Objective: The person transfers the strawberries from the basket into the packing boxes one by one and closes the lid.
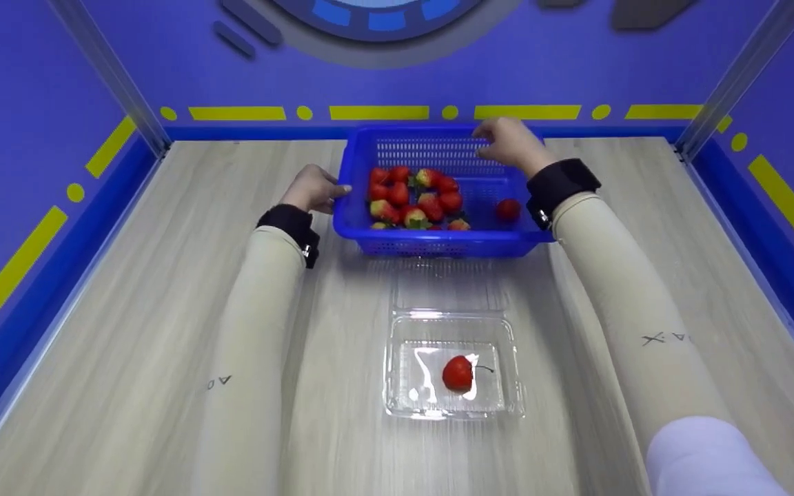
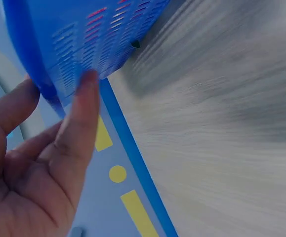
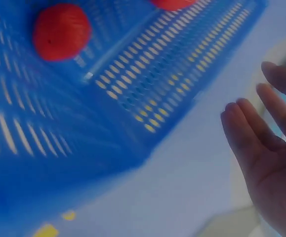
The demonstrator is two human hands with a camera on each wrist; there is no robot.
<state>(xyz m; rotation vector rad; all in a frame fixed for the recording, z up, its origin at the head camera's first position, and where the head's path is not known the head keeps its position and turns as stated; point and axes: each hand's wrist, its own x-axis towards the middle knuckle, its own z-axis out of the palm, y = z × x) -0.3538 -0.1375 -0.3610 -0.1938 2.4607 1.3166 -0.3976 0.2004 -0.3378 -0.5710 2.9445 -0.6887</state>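
A blue plastic basket [image 1: 449,235] with slotted walls holds several red strawberries [image 1: 397,195], clustered to its left. Apart from them, a round red fruit [image 1: 508,209] lies near the basket's right side. My left hand [image 1: 313,189] grips the basket's left rim, thumb over the edge and fingers along the outer wall [image 2: 63,54]. Over the back right of the basket hovers my right hand [image 1: 513,143]; its fingers are loosely bent and hold nothing. In the right wrist view that hand [image 3: 271,153] is apart from the rim.
In front of the basket, a clear plastic clamshell box [image 1: 404,403] sits with its lid [image 1: 449,288] folded back toward the basket. A red cherry-like fruit [image 1: 457,373] with a thin stem lies in it. Blue panels [image 1: 397,83] enclose the wooden tabletop [image 1: 190,275].
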